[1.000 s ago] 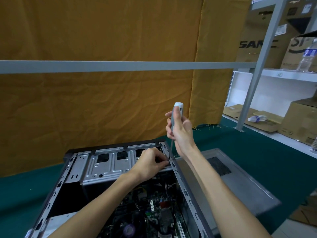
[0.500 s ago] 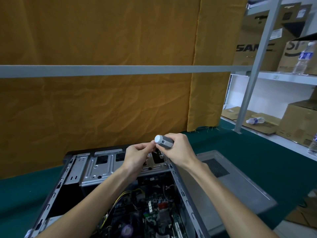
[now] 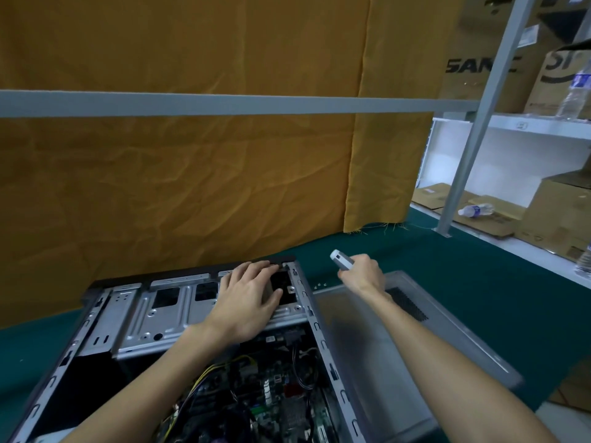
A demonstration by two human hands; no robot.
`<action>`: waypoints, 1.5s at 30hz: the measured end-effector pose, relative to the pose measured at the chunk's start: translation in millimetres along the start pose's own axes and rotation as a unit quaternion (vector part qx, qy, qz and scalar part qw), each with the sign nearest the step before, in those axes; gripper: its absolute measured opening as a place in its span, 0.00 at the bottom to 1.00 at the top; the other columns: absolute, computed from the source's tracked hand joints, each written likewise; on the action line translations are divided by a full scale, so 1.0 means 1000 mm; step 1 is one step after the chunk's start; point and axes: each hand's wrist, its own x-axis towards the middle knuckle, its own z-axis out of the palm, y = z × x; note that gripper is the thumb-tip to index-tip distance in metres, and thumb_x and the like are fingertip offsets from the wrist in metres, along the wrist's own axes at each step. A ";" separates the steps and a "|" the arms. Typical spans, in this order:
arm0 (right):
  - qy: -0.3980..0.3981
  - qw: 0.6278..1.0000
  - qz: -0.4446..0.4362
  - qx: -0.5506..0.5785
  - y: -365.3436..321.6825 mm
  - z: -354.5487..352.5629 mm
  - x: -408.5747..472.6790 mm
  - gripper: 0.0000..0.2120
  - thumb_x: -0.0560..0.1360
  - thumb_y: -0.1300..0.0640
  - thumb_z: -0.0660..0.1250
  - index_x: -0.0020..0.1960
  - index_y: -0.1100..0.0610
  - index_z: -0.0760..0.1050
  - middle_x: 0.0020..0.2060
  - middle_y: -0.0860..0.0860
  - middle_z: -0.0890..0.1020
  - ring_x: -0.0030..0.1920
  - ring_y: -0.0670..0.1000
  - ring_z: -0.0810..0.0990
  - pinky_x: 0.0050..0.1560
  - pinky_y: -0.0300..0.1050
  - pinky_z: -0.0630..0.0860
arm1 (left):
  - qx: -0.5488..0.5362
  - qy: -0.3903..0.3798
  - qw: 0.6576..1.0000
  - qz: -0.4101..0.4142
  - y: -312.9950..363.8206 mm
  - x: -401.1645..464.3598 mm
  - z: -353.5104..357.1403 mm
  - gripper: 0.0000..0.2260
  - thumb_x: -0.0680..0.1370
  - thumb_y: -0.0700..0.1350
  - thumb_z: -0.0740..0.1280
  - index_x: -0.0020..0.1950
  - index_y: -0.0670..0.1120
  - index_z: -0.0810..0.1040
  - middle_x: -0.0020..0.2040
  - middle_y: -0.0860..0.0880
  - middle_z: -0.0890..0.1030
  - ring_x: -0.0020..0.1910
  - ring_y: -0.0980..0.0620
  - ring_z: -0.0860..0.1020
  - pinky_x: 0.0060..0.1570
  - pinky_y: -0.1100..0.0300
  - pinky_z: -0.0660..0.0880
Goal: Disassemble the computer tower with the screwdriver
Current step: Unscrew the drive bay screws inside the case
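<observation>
The open computer tower lies on its side on the green table, its motherboard and cables exposed at the bottom. My left hand rests flat with spread fingers on the metal drive cage at the case's far right corner. My right hand grips the grey screwdriver over the table just right of the case; only the handle end shows, the shaft is hidden in the fist.
The removed grey side panel lies flat right of the case, under my right forearm. A few small screws sit on the green mat. An orange curtain hangs behind. Shelves with cardboard boxes and water bottles stand at right.
My right hand has carried the screwdriver rightward, away from the case. My left hand has left the screwdriver tip and dropped flat onto the drive cage.
</observation>
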 end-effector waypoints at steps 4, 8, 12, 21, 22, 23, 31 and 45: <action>-0.036 0.998 0.018 -0.038 0.010 0.024 0.023 0.12 0.75 0.56 0.72 0.58 0.52 0.81 0.50 0.53 0.84 0.49 0.56 0.83 0.47 0.46 0.76 | 0.015 0.008 1.000 -0.002 -0.001 0.001 0.002 0.24 0.84 0.59 0.56 0.79 0.56 0.60 0.79 0.58 0.59 0.79 0.52 0.51 0.76 0.48 0.50; -0.061 0.997 0.023 -0.049 0.010 0.041 0.034 0.13 0.75 0.56 0.72 0.60 0.51 0.81 0.52 0.53 0.84 0.51 0.57 0.83 0.50 0.47 0.77 | 0.017 0.013 1.000 0.000 -0.001 0.000 0.003 0.24 0.84 0.59 0.56 0.79 0.56 0.60 0.78 0.60 0.59 0.78 0.53 0.51 0.77 0.49 0.50; -0.095 0.994 0.030 -0.050 0.016 0.046 0.037 0.14 0.75 0.53 0.73 0.61 0.51 0.81 0.52 0.53 0.83 0.51 0.56 0.83 0.50 0.47 0.77 | 0.018 0.015 1.000 0.002 -0.002 0.000 0.003 0.24 0.83 0.59 0.55 0.79 0.57 0.60 0.78 0.60 0.59 0.78 0.54 0.51 0.77 0.50 0.50; -0.108 0.994 -0.022 0.001 0.028 0.027 0.004 0.12 0.79 0.49 0.67 0.57 0.55 0.74 0.50 0.55 0.81 0.48 0.57 0.81 0.50 0.52 0.79 | 0.014 0.009 1.000 0.004 0.002 -0.002 -0.001 0.24 0.84 0.58 0.56 0.79 0.55 0.61 0.79 0.58 0.60 0.79 0.52 0.52 0.76 0.48 0.51; -0.108 0.994 -0.028 -0.018 0.032 0.025 -0.004 0.11 0.79 0.49 0.67 0.56 0.55 0.75 0.49 0.54 0.82 0.47 0.57 0.81 0.48 0.51 0.79 | 0.010 0.007 1.000 0.005 0.003 -0.003 -0.002 0.23 0.84 0.58 0.56 0.79 0.55 0.61 0.79 0.58 0.60 0.79 0.52 0.52 0.76 0.48 0.51; -0.104 0.993 -0.034 -0.051 0.035 0.023 -0.012 0.10 0.79 0.48 0.67 0.54 0.54 0.77 0.48 0.54 0.82 0.46 0.57 0.82 0.45 0.50 0.78 | 0.006 0.005 1.000 0.005 0.003 -0.004 -0.003 0.23 0.84 0.57 0.56 0.79 0.54 0.61 0.79 0.58 0.60 0.79 0.53 0.51 0.76 0.49 0.51; -0.095 0.983 -0.040 -0.151 0.031 0.027 -0.044 0.10 0.82 0.58 0.62 0.61 0.57 0.78 0.58 0.58 0.81 0.55 0.60 0.81 0.53 0.52 0.78 | -0.017 -0.038 0.998 0.053 -0.002 -0.025 -0.015 0.24 0.84 0.61 0.53 0.77 0.53 0.65 0.76 0.54 0.66 0.76 0.52 0.61 0.73 0.51 0.59; -0.050 0.981 -0.186 0.029 -0.095 -0.062 -0.199 0.09 0.81 0.54 0.64 0.44 0.54 0.79 0.37 0.50 0.82 0.33 0.48 0.79 0.35 0.45 0.77 | 0.146 -0.021 0.974 0.171 -0.022 -0.059 -0.013 0.37 0.78 0.67 0.62 0.82 0.55 0.53 0.81 0.53 0.58 0.78 0.50 0.61 0.76 0.53 0.58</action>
